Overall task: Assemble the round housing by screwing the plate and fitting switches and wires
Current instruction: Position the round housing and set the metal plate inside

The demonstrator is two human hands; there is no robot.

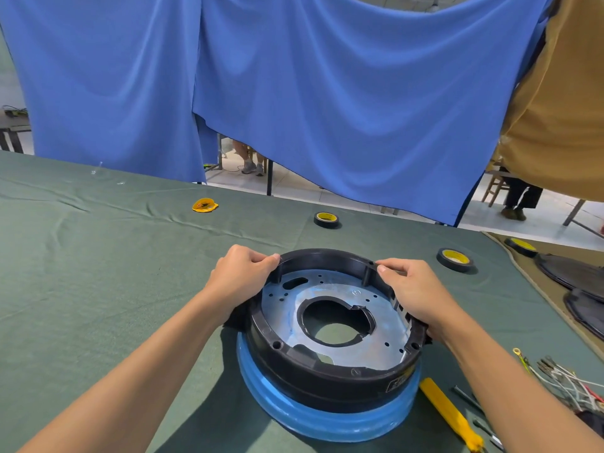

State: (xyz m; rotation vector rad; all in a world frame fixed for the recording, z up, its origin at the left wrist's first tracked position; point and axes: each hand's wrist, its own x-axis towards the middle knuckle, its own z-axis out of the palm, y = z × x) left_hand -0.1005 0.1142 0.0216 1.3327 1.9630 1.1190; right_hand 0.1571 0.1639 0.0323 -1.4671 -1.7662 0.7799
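A round black housing (313, 384) with a blue rubber ring (327, 423) at its base sits on the green table cloth. Inside it lies a silvery metal plate (287, 318) with a large centre hole and several small holes. My left hand (240, 276) grips the housing's far left rim, fingers curled over the edge. My right hand (415, 292) grips the far right rim the same way. A bundle of wires (565, 380) with terminals lies at the right edge of the table.
A yellow-handled tool (447, 416) lies right of the housing. Three tape rolls (326, 220) (455, 259) (521, 246) and a yellow wrapper (204, 205) lie farther back. Dark covers (575, 273) sit at far right. Blue curtains hang behind the table.
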